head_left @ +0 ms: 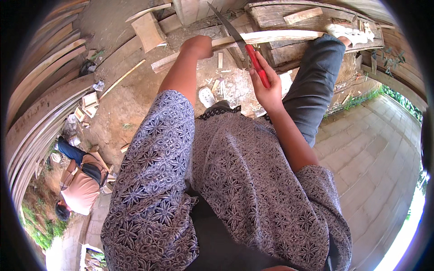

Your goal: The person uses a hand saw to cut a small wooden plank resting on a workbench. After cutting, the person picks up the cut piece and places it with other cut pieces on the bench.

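Observation:
A long, narrow wooden strip [285, 36] lies across a rough timber bench [289, 53], its left end jutting past the bench. My left hand [197, 47] is closed around it, left of the saw. In my right hand [266, 88] is the red handle of a handsaw [258, 67], my fingers wrapped round it. The saw's dark blade [226, 23] points up and left, crossing the strip just right of my left hand. Whether its teeth touch the wood I cannot tell. My raised foot in a white shoe [346, 34] rests on the bench by the strip's right end.
A short board [303, 16] lies on the bench. Wood scraps and sawdust cover the dirt floor, around my other white shoe [207, 96]. A wooden block [148, 32] stands at the far left. Stacked planks [45, 108] line the left side, with another person [83, 185] bent over nearby.

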The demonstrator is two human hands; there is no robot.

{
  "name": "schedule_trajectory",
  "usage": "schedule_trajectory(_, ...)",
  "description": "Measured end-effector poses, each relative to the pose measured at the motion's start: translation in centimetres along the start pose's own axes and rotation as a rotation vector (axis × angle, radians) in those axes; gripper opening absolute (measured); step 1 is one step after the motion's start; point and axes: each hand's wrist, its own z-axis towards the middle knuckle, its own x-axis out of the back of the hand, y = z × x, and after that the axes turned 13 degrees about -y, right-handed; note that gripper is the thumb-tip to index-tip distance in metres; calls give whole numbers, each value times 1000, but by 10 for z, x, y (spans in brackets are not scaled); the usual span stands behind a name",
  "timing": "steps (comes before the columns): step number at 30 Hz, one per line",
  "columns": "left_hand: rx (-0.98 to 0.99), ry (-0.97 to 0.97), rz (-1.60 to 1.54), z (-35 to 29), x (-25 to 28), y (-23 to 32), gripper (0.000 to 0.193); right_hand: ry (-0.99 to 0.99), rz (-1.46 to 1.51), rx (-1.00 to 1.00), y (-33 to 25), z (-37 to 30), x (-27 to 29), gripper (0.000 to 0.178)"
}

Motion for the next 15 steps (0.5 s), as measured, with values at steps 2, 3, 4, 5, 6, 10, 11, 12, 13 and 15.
schedule_trajectory(2,12,11,3,2,-4,1,40,-4,-39,-57,-16,-2,7,50)
schedule_trajectory(3,18,11,-6,3,-4,1,39,-14,-80,-86,-29,-13,11,50)
schedule_trajectory(4,48,13,-16,-1,-2,-5,38,-40,-107,-104,-43,-31,17,49)
schedule_trajectory(5,59,20,-13,-2,2,-5,38,-75,-89,-110,-59,-58,27,49)
schedule_trajectory(6,58,5,-20,-4,-1,-4,37,-100,-78,-143,-79,-81,41,49)
schedule_trajectory(10,66,22,-10,0,-6,-4,35,-86,-47,-278,-111,-109,68,48)
schedule_trajectory(11,76,37,-4,1,-9,-4,34,-99,-88,-212,-105,-96,64,47)
schedule_trajectory(12,77,38,-10,1,-7,2,33,-91,-136,-147,-98,-84,61,46)
schedule_trajectory(13,80,43,-9,-4,-1,11,33,-18,-90,-207,-71,-58,45,44)
schedule_trajectory(15,93,42,-11,-7,5,9,32,-46,-46,-162,-55,12,13,45)
